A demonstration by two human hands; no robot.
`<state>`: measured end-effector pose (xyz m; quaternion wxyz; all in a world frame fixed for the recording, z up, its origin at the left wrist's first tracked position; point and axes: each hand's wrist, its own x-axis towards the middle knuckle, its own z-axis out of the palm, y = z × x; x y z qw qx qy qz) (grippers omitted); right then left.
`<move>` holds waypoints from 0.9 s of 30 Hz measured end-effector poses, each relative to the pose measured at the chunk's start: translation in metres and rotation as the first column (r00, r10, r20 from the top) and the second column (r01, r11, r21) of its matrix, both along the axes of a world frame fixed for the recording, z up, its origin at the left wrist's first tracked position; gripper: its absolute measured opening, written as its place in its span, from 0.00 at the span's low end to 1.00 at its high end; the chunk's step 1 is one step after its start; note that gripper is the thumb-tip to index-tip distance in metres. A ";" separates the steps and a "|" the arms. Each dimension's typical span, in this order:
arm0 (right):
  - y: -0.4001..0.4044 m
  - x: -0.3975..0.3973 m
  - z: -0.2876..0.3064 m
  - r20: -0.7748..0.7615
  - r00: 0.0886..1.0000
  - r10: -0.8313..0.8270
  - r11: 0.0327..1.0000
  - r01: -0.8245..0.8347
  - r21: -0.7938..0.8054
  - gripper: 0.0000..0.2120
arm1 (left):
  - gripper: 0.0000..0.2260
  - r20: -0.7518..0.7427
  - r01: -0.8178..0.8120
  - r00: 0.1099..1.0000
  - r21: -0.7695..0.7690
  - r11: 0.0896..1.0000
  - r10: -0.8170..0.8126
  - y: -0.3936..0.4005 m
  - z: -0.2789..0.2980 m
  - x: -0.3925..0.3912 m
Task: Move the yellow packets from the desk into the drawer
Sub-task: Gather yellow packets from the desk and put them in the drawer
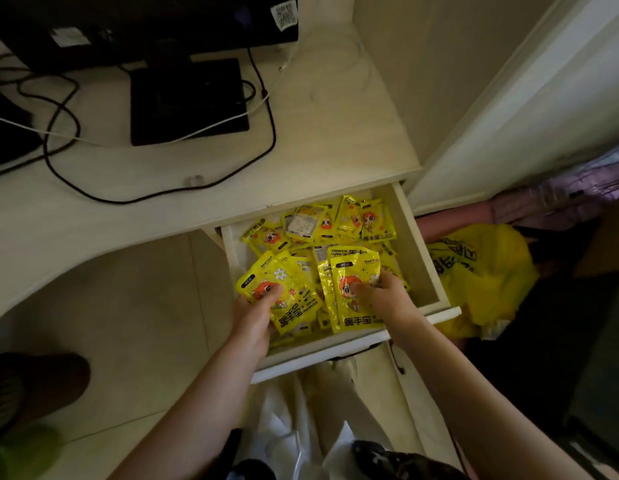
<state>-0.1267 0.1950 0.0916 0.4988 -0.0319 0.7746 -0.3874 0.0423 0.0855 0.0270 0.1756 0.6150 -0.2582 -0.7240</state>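
Head view. The pale wooden drawer (420, 258) stands pulled out from under the light wood-grain desk (134, 188), and its bed is already thick with glossy yellow foil packets (301, 226) lying loose and overlapping. Both hands are over the near half of the drawer, apart from one another. The left hand (254, 306) pinches a small fan of packets (283, 292) with the thumb on top; the right hand (380, 296) grips a second bundle (349, 292) held upright on edge, fingers curled round its right side. Both bundles sit low, touching or just above the heap; which, cannot be told.

No yellow packets show on the visible desk top, which carries a black monitor base (188, 102) and black and white cables (69, 140). The task appears near its end.

Risks noted:
- The foil is slick and each bundle is several packets deep; a loose pinch could let some slide out over the drawer's near front edge (339, 348) to the floor.
- The heap is high at the near end; packets left standing could catch on the desk edge when the drawer closes.
- A crumpled yellow plastic bag (484, 268) lies on the floor to the right; strays falling there would be hard to spot.
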 end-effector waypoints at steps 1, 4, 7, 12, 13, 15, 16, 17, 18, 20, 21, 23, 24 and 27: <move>-0.006 -0.009 -0.004 0.007 1.000 0.013 1.000 -0.013 0.022 0.18 | 0.16 0.010 -0.015 1.000 0.014 1.000 0.015 -0.002 -0.004 -0.008; -0.021 -0.035 -0.022 0.026 0.998 0.048 0.999 -0.049 0.017 0.31 | 0.14 0.055 -0.052 0.997 0.068 0.996 0.048 -0.008 -0.015 -0.028; -0.039 -0.056 -0.040 0.040 0.995 0.091 0.995 -0.093 0.044 0.21 | 0.10 0.094 -0.101 0.991 0.068 0.993 0.094 -0.018 -0.031 -0.045; -0.069 -0.087 -0.075 0.015 0.987 0.163 0.984 -0.164 0.076 0.12 | 0.11 0.207 -0.206 0.959 0.030 0.978 0.195 -0.039 -0.064 -0.070; -0.077 -0.091 -0.080 0.008 0.986 0.169 0.982 -0.169 0.089 0.12 | 0.13 0.219 -0.221 0.953 0.031 0.975 0.210 -0.044 -0.068 -0.074; -0.093 -0.101 -0.093 -0.005 0.978 0.210 0.968 -0.207 0.145 0.16 | 0.16 0.232 -0.240 0.945 0.017 0.971 0.229 -0.055 -0.077 -0.085; -0.100 -0.105 -0.099 -0.010 0.972 0.233 0.958 -0.228 0.173 0.21 | 0.17 0.235 -0.244 0.943 0.011 0.970 0.235 -0.061 -0.080 -0.090; -0.108 -0.109 -0.105 -0.008 0.970 0.244 0.953 -0.238 0.189 0.25 | 0.18 0.240 -0.250 0.940 0.007 0.968 0.241 -0.068 -0.083 -0.094; -0.116 -0.112 -0.111 -0.007 0.969 0.247 0.951 -0.240 0.195 0.28 | 0.18 0.246 -0.256 0.937 0.003 0.967 0.247 -0.075 -0.085 -0.098; -0.130 -0.118 -0.121 -0.018 0.964 0.265 0.945 -0.256 0.203 0.32 | 0.20 0.261 -0.251 0.933 -0.022 0.968 0.247 -0.089 -0.092 -0.104; -0.136 -0.121 -0.126 -0.029 0.963 0.268 0.946 -0.257 0.198 0.33 | 0.21 0.273 -0.241 0.931 -0.041 0.970 0.243 -0.094 -0.094 -0.107; -0.144 -0.126 -0.134 -0.031 0.970 0.243 0.957 -0.235 0.168 0.36 | 0.21 0.306 -0.214 0.925 -0.073 0.974 0.226 -0.103 -0.097 -0.110; -0.146 -0.128 -0.137 -0.032 0.973 0.229 0.963 -0.222 0.154 0.35 | 0.22 0.316 -0.197 0.925 -0.083 0.977 0.213 -0.108 -0.099 -0.111; -0.142 -0.135 -0.144 -0.095 0.959 0.266 0.954 -0.248 0.168 0.25 | 0.22 0.346 -0.157 0.922 -0.076 0.985 0.174 -0.116 -0.101 -0.108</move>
